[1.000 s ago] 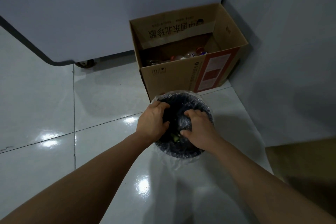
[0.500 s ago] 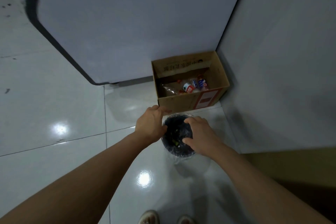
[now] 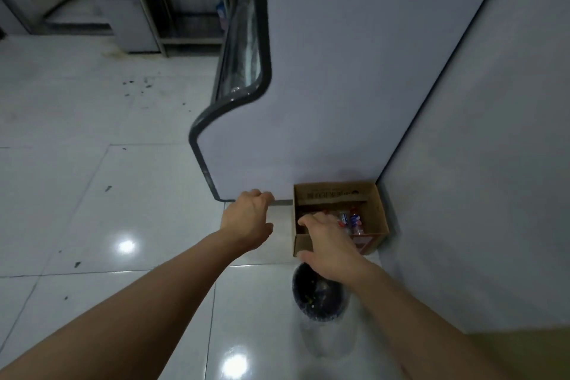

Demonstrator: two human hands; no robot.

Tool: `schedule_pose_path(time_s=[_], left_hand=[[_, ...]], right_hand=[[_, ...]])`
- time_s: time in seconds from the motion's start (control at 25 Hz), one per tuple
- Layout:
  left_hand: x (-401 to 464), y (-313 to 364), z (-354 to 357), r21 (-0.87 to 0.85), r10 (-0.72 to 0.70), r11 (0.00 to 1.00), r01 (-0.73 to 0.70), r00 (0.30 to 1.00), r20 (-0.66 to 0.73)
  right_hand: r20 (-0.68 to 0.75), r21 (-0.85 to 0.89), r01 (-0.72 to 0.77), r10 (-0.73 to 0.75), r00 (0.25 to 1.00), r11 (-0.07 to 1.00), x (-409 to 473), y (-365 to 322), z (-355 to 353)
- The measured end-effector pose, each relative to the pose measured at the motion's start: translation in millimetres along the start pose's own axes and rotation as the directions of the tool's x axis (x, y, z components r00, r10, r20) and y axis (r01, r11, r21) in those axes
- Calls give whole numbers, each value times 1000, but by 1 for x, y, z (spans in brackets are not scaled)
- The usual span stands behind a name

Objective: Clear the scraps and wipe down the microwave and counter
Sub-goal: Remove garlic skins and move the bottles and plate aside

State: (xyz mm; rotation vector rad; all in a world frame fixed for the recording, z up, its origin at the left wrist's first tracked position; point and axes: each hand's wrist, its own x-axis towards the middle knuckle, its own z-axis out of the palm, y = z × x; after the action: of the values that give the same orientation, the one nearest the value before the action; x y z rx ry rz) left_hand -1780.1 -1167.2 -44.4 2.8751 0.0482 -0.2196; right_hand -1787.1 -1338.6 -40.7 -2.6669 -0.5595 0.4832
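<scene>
**Head view: both hands raised over the lined bin**

Head view looks down on a round black waste bin with a clear plastic liner (image 3: 319, 299) standing on the glossy white tiled floor (image 3: 92, 210), near the wall corner. Scraps lie inside it. The left hand (image 3: 246, 219) and right hand (image 3: 328, 247) hover above, fingers loosely curled, holding nothing. Behind the bin sits 1 open brown cardboard box (image 3: 377, 210) containing bottles.

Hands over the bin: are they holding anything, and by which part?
Nothing is held. The left hand and right hand hang with relaxed fingers above the black-lined round bin and brown cardboard box.
</scene>
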Motion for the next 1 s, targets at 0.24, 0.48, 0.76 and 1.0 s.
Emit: schedule_pose_path(time_s=[0.24,0.48,0.76,1.0], left_hand=[[-45,-28,-101,17,-119,993,121,990,-79],[-85,-77,-184,37,-207,976,216,963,-173],[-118,-189,-261,27,-238,967,253,938,-252],[-121,-289,-320,69,-204,970,234,935,-290]], right_hand=[[18,-99,176,-175,984,979,-7,-88,-71],[12,-178,288,-290,957,941,-1,-181,-110],[-26,-245,328,-344,938,912,27,-306,-123],[-54,-245,319,-341,938,916,72,-410,-111]])
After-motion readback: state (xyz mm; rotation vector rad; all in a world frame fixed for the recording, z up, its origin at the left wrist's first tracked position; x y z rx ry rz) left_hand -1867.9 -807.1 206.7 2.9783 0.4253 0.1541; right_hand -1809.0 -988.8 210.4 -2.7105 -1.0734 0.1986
